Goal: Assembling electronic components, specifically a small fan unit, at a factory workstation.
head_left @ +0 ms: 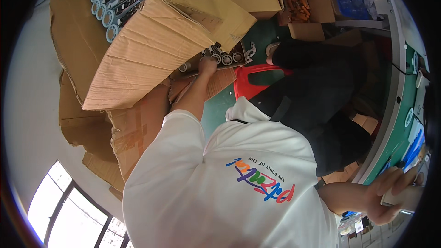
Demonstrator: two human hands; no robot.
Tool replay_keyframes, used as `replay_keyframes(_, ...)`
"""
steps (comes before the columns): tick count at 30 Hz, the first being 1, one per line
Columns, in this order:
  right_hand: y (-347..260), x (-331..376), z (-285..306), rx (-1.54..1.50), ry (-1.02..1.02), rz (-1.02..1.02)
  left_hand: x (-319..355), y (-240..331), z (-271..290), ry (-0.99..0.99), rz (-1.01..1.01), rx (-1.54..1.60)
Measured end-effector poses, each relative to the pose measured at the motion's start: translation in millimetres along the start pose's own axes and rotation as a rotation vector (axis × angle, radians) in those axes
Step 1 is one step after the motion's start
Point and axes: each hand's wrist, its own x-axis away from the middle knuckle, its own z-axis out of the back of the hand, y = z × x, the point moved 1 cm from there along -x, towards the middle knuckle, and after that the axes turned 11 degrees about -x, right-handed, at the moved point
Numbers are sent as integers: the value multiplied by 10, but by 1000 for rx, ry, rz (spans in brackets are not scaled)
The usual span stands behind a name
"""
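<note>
My left hand (pixel 208 66) reaches down into a low cardboard box (pixel 232 66). Dark rod-like parts with pale round spoked ends (pixel 226 59) stand in a row there, right at the hand. Its fingers are mostly hidden among them, so a grip cannot be made out. Far off at the lower right, my right hand (pixel 377 200) has its fingers and thumb closed around a pale object with a rounded corner (pixel 404 198). The rim of the picture distorts that object, and its kind is unclear.
A big torn carton (pixel 151 50) rises beside my left arm, with light-blue ringed parts (pixel 108 17) behind its flap. Orange pieces (pixel 296 0) fill another box. A red plastic stool (pixel 243 82) stands by my legs. A green-topped workbench (pixel 398 144) runs along the right.
</note>
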Motion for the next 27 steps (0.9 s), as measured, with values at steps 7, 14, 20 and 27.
replay_keyframes(7, -19, -207, -172, -121, -95, 54, -613, -624, 23, 111, 127, 5)
replay_keyframes(14, -77, -147, -337, 252, 119, 170, -716, -170, -421, -154, -30, -253)
replay_keyframes(20, -126, -222, -312, 167, 88, 111, -1376, -1265, -690, 24, 126, -240)
replay_keyframes(27, -115, -212, -391, 43, -62, 143, -695, -435, 166, -386, 305, 150)
